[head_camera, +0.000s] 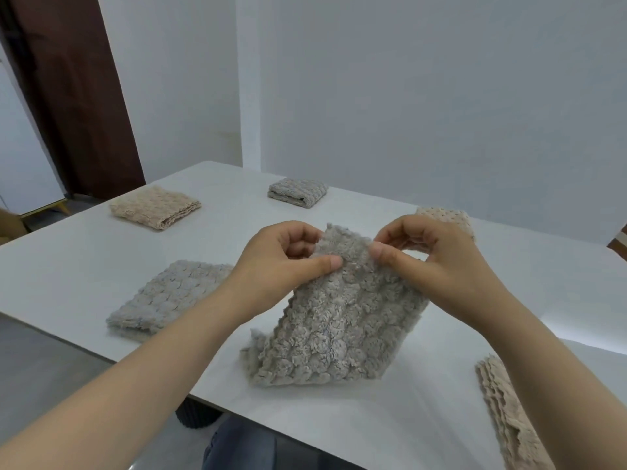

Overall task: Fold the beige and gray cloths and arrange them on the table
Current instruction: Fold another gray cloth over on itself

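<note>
At the middle of the white bench [101, 245], in the head view, a held gray cloth [336, 327] is raised by its top edge. Its lower end is left resting, crumpled, on the bench surface near the front edge. The top edge is pinched by both hands. The left hand [288, 256] is clamped on it with the thumb on the near face and the fingers curled behind. The right hand [431, 256] is clamped on it likewise, and the two thumbs are set close together without touching.

Six cloths are counted in all, three gray and three beige. A folded near-left gray cloth [169, 296] is laid flat just beside the left wrist. A folded far gray cloth [298, 192] is placed toward the back edge. A folded far-left beige cloth [156, 206] is set well apart from it at the back left. A right beige cloth [444, 217] is largely hidden behind the right hand. A near-right beige cloth [509, 418], with layered edges, is partly covered by the right forearm and cut off by the frame.
</note>
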